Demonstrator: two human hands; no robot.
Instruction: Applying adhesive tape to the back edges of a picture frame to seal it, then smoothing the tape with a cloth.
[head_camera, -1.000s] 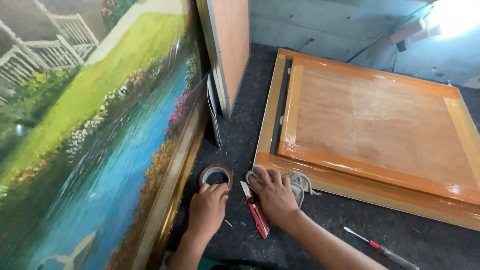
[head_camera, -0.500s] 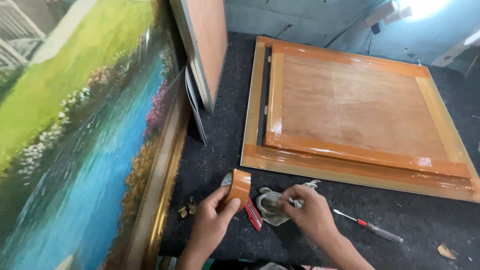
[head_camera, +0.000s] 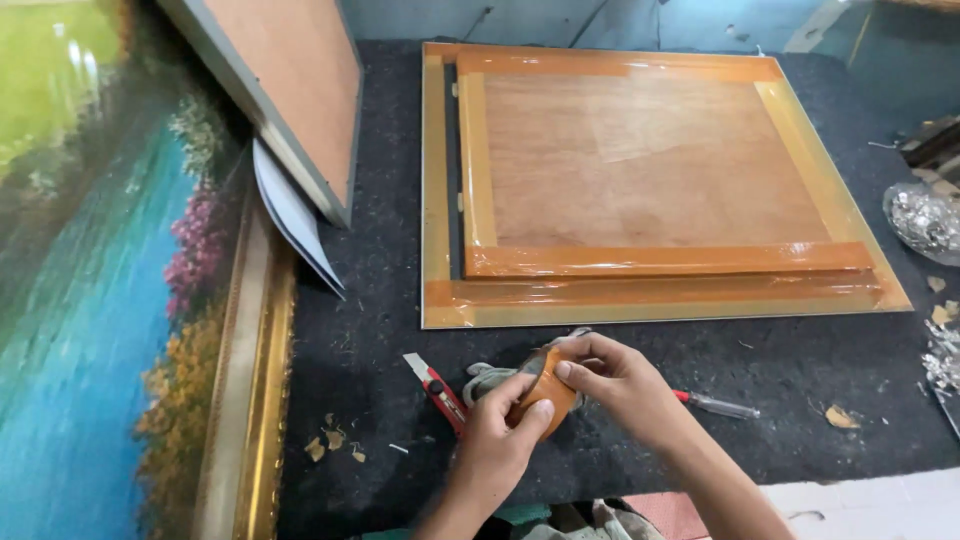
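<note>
Below the taped frame's (head_camera: 640, 300) near edge, both hands' grip, left (head_camera: 497, 432) and right (head_camera: 618, 377), around an orange tape roll (head_camera: 548, 390)

We count two hands, the left hand (head_camera: 500, 425) and the right hand (head_camera: 612, 378), around one roll of brown tape (head_camera: 548, 388). There's one red utility knife (head_camera: 437, 392), one screwdriver (head_camera: 715, 404), one taped wooden frame back (head_camera: 640, 170), one big landscape painting (head_camera: 100, 300) in a gold frame, and one board (head_camera: 290, 90) leaning beside it.
</note>
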